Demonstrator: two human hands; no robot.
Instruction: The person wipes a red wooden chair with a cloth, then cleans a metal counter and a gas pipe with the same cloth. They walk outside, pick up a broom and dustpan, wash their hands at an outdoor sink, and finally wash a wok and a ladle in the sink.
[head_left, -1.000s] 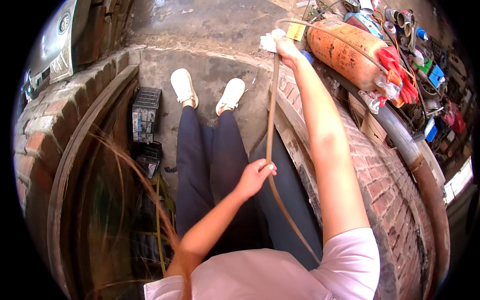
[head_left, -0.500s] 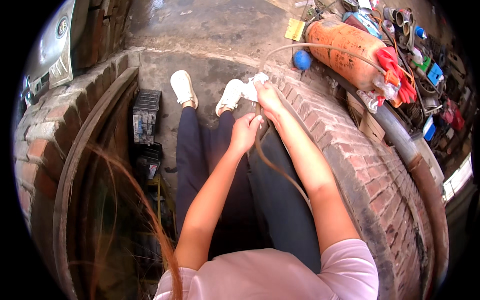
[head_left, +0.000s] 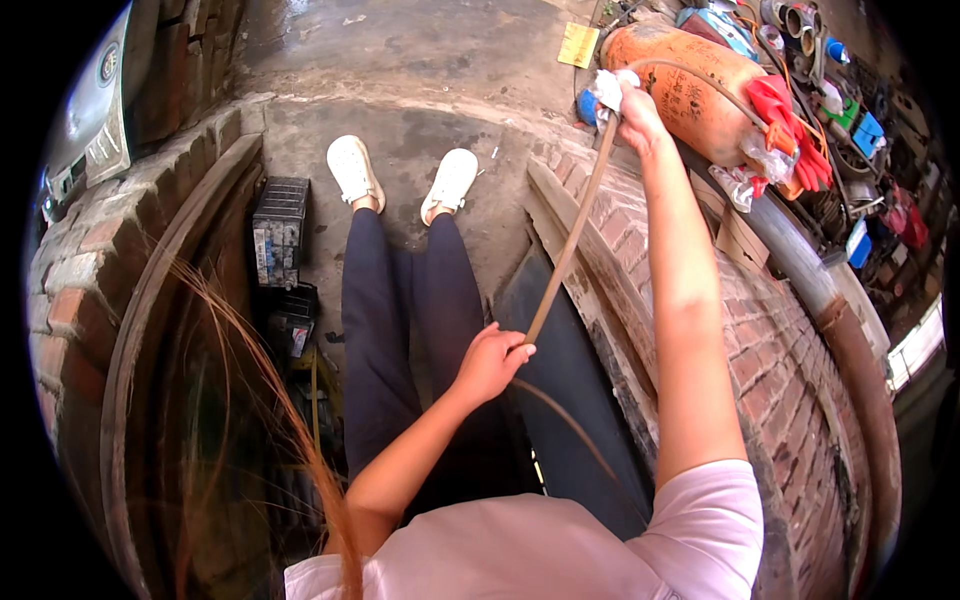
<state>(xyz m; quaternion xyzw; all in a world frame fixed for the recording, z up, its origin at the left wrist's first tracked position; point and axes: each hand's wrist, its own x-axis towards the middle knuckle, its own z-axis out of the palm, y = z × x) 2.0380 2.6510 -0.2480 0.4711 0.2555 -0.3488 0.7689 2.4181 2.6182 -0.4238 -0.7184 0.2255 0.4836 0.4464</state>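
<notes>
Brown hose (head_left: 572,250), probably light, pliant, best held mid-span; gripped by left fingers (head_left: 512,343) at six o'clock, by right fingers (head_left: 632,106) with white rag (head_left: 607,88) at one o'clock.

Cylinder (head_left: 690,95) right of shoes (head_left: 456,176), hose (head_left: 571,250) between
</notes>
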